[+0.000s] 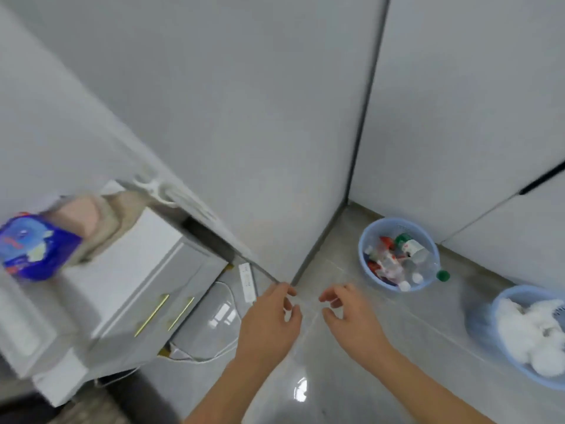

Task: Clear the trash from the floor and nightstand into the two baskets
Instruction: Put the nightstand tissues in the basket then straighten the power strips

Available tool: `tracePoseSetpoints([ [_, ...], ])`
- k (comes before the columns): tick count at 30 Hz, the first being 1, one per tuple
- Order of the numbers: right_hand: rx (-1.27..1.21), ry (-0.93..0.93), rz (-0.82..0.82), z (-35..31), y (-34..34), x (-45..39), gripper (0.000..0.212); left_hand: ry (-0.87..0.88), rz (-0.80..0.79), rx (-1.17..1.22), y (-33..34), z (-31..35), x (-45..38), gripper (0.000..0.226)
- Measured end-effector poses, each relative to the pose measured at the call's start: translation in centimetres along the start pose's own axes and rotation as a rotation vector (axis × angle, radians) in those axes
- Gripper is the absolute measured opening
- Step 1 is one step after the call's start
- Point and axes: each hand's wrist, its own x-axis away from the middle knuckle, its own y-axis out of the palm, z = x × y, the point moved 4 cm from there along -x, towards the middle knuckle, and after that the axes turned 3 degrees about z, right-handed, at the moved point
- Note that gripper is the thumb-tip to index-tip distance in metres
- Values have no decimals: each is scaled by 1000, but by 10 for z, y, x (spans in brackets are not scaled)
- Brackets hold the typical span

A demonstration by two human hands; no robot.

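My left hand (269, 319) and my right hand (348, 316) hover close together above the grey tile floor, fingers loosely curled, holding nothing. To the right, a blue basket (362, 255) by the wall holds plastic bottles and red-and-white wrappers. A green bottle cap (442, 275) lies on the floor against its right side. A second blue basket (501, 341) at the far right is filled with crumpled white tissues. The white nightstand (146, 270) with gold handles stands at the left. A blue tissue pack (33, 249) sits on it, blurred.
A white power strip (247, 281) lies on the floor beside the nightstand, and a white cable (214, 356) loops in front of it. White wardrobe doors and a wall corner close off the back. A pink-beige object (82, 215) sits behind the tissue pack.
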Motion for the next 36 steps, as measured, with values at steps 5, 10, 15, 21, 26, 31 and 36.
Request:
tracePoseSetpoints([
  [5, 34, -152, -205, -138, 103, -18, 31, -165, 214, 42, -124, -118, 28, 12],
  [10, 27, -277, -380, -241, 207, -19, 29, -283, 428, 69, -206, -218, 67, 7],
  [15, -5, -326, -465, -309, 305, -12, 27, -412, 675, 145, -248, -300, 116, 3],
  [21, 172, -413, -491, -374, 406, -7, 68, -640, 711, 254, -237, -391, 150, 38],
  [26, 393, -438, -474, -391, 474, -4, 104, -785, 531, 423, -219, -440, 139, 71],
  [31, 570, -436, -365, -385, 503, -4, 124, -809, 446, 476, -210, -449, 105, 93],
  [36, 570, -443, -373, -387, 492, -15, 122, -938, 471, 430, -198, -443, 76, 107],
])
